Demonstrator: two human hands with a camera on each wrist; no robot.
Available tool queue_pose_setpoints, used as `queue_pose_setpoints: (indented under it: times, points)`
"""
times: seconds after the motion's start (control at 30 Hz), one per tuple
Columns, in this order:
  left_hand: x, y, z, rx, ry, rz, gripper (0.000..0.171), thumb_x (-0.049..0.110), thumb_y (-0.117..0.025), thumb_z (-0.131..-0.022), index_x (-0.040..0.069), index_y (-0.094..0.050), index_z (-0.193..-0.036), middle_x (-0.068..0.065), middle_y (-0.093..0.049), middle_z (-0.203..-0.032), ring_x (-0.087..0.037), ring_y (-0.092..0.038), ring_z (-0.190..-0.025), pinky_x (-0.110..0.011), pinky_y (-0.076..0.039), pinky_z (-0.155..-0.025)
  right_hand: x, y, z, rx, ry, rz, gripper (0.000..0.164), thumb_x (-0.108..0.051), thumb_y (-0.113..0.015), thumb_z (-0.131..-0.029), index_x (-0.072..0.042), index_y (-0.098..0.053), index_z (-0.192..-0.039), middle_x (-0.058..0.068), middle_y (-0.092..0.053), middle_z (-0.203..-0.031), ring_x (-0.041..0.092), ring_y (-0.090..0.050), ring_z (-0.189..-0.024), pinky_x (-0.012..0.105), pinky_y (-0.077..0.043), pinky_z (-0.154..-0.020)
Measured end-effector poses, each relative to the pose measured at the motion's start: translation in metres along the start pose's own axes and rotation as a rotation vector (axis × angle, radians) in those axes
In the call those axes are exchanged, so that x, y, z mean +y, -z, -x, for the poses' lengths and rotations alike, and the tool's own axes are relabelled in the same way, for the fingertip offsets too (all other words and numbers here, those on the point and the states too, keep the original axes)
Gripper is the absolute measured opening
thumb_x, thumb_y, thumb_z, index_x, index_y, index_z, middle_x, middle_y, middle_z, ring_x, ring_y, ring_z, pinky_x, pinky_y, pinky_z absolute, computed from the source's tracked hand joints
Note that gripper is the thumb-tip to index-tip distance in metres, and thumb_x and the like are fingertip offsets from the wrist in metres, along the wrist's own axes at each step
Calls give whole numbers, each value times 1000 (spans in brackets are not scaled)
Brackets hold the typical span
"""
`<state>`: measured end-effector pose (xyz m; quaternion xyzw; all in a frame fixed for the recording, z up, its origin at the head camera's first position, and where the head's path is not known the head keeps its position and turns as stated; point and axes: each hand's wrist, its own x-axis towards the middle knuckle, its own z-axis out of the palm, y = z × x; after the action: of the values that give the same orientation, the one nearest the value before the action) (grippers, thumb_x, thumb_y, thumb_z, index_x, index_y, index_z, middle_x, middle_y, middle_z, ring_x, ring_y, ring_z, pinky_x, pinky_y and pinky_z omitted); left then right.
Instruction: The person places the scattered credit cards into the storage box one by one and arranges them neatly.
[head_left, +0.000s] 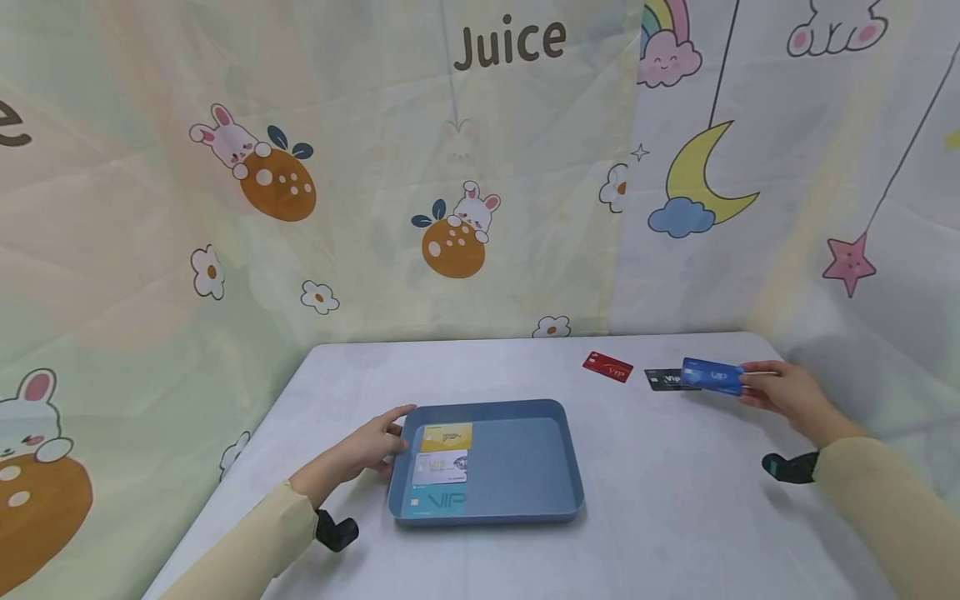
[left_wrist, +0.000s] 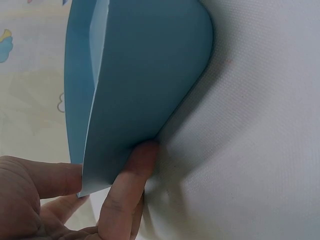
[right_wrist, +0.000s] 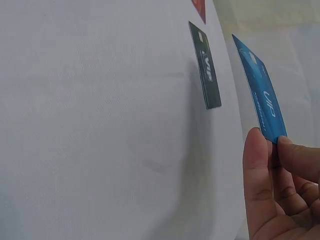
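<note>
My right hand point(head_left: 787, 400) pinches a blue VIP card point(head_left: 711, 376) by its near end, between thumb and fingers. The card is lifted off the table, as the right wrist view shows, and in the head view it overlaps a black VIP card point(head_left: 663, 380) lying on the white cloth. At the left, my left hand point(head_left: 369, 443) grips the side wall of a blue-grey tray point(head_left: 517, 521), with fingers against its outside. Inside the tray, a yellow card point(head_left: 447, 437), a white card point(head_left: 440, 467) and a teal VIP card point(head_left: 437, 501) form a column along the left side.
A red VIP card point(head_left: 607, 367) lies on the table point(head_left: 645, 517) near the far edge, left of the black card. Behind the table hangs a patterned curtain point(head_left: 375, 167). Dark bands with small black blocks sit on both wrists.
</note>
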<state>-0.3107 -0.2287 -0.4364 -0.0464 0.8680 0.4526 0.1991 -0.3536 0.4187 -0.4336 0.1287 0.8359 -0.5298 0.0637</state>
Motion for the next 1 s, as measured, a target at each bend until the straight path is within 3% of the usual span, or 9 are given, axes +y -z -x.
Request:
queue_pose_setpoints:
  times: [0.2,0.53,1.0]
  points:
    - [-1,1,0,-3,-7,1,74,2,-59,-94,18,-34,-162,-27,-48,-144,-31,-59,-109,-37,-57,-69,-7,-11,3,-35,33,22,63,-23,-52,-108,13,-27,-154,32,-52,-126,7,-69,-80,27,-60,-80]
    - [-5,1,-3,7,-8,-3,73,3,-60,-95,19,-34,-162,-28,-47,-147,-31,-59,-108,-37,-57,-68,-22,-35,10,-89,112,-4,66,-26,-55,-107,11,-27,-153,42,-38,-141,7,-67,-85,25,-60,-81]
    - [-6,1,-5,5,-3,-7,73,4,-61,-95,19,-35,-161,-26,-48,-146,-32,-59,-111,-38,-58,-70,-34,-55,18,-129,170,24,63,-27,-56,-107,12,-32,-151,42,-41,-141,10,-68,-88,23,-59,-80]
